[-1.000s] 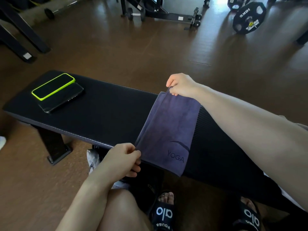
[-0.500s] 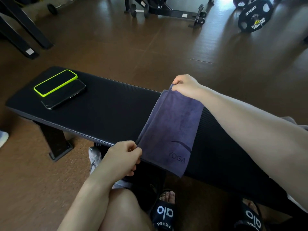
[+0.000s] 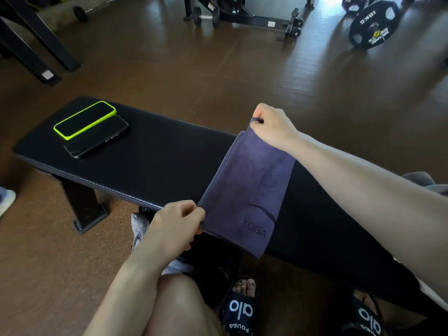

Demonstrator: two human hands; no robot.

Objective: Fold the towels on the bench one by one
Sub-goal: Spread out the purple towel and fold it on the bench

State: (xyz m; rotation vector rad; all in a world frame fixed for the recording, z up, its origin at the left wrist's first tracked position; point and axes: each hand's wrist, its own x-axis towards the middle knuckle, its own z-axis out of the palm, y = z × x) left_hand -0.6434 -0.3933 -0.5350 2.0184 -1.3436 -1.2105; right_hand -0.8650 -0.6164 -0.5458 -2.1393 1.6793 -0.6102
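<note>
Your left hand (image 3: 174, 229) and right hand (image 3: 274, 124) each pinch a corner of the purple towel (image 3: 247, 190), so uneven tension could skew the fold over the bench (image 3: 157, 166).

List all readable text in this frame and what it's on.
"YOGA": near corner of the purple towel.
"10KG", upside down: black weight plate on the floor; its yellow logo text is too blurred to read.
"alo": strap of the left slide sandal, with a smaller upside-down word below, unclear.
"alo": right slide sandal.
White stickers on the rack feet: unreadable.
</note>
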